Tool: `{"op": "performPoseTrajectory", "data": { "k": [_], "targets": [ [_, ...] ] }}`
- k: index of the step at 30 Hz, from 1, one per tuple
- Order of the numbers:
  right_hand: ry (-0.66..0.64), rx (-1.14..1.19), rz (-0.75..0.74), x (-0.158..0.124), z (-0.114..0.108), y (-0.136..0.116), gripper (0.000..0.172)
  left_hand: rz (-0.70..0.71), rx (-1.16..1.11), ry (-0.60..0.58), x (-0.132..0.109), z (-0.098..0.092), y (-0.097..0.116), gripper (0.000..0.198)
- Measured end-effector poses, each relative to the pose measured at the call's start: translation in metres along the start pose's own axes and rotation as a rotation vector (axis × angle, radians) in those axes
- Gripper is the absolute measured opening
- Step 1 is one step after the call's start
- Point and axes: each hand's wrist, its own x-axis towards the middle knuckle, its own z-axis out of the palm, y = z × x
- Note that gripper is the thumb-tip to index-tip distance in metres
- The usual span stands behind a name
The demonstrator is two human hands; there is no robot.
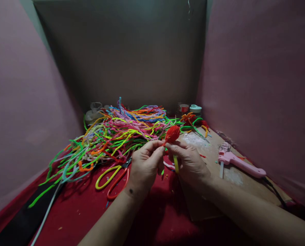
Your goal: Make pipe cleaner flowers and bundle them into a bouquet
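Observation:
In the middle of the head view is a red fuzzy bud, seemingly bent from pipe cleaners, pointing up and to the right. My left hand pinches its narrow base between thumb and fingertips. From the other side, my right hand has its fingertips closed at the same base. A yellow strip hangs below my right fingers; whether they grip it I cannot tell. Scissors with one yellow and one red handle lie beside my left wrist, their blades partly hidden.
A large heap of coloured pipe cleaners spreads behind my hands and to the left. At right, a pink glue gun with a cord rests on a brown board. A lidded jar stands behind. Red cloth covers the table.

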Motion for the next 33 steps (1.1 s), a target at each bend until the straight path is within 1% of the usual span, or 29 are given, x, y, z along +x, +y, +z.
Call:
{"op": "performPoseTrajectory", "data": {
  "k": [1, 3, 5, 7, 9, 13, 16, 18, 22, 24, 26, 29, 33],
  "targets": [
    [-0.024, 0.001, -0.002, -0.001, 0.000, -0.001, 0.010, -0.053, -0.086, -0.026, 0.000, 0.000, 0.003, 0.015],
    [-0.051, 0.002, -0.009, -0.001, 0.000, -0.001, 0.009, -0.069, -0.132, -0.043, -0.001, -0.001, 0.007, 0.015],
    [-0.038, 0.000, -0.027, -0.001, 0.000, -0.001, 0.008, -0.023, -0.035, -0.017, -0.002, -0.001, 0.009, 0.013],
    [-0.015, 0.005, -0.035, -0.001, 0.000, 0.000, 0.008, 0.052, 0.102, 0.025, -0.004, -0.001, 0.008, 0.012],
    [-0.008, 0.030, -0.012, -0.001, 0.001, -0.001, 0.008, 0.126, 0.197, 0.057, -0.005, -0.001, 0.005, 0.012],
    [-0.031, 0.070, 0.061, -0.002, 0.002, -0.004, 0.010, 0.202, 0.250, 0.063, -0.005, -0.003, -0.003, 0.010],
    [-0.027, 0.036, 0.049, -0.002, 0.003, -0.005, 0.013, 0.233, 0.235, 0.052, -0.004, -0.004, -0.005, 0.009],
    [-0.014, 0.014, 0.033, -0.001, 0.003, -0.005, 0.013, 0.205, 0.190, 0.060, -0.003, -0.003, -0.003, 0.007],
    [-0.033, 0.007, 0.018, 0.000, 0.001, -0.003, 0.014, 0.026, 0.035, 0.077, -0.001, -0.001, 0.002, 0.007],
    [-0.043, 0.003, 0.012, 0.000, 0.000, -0.002, 0.012, -0.022, -0.030, 0.077, 0.000, -0.002, 0.005, 0.008],
    [-0.023, -0.025, 0.007, 0.000, -0.002, -0.002, 0.009, -0.037, -0.080, 0.085, 0.001, -0.003, 0.006, 0.008],
    [0.004, -0.084, 0.002, -0.002, -0.003, -0.004, 0.011, -0.044, -0.091, 0.109, 0.002, -0.004, 0.007, 0.010],
    [-0.050, -0.076, 0.020, -0.002, -0.004, -0.004, 0.009, -0.023, -0.018, 0.091, 0.000, -0.002, 0.006, 0.009]
  ]
}}
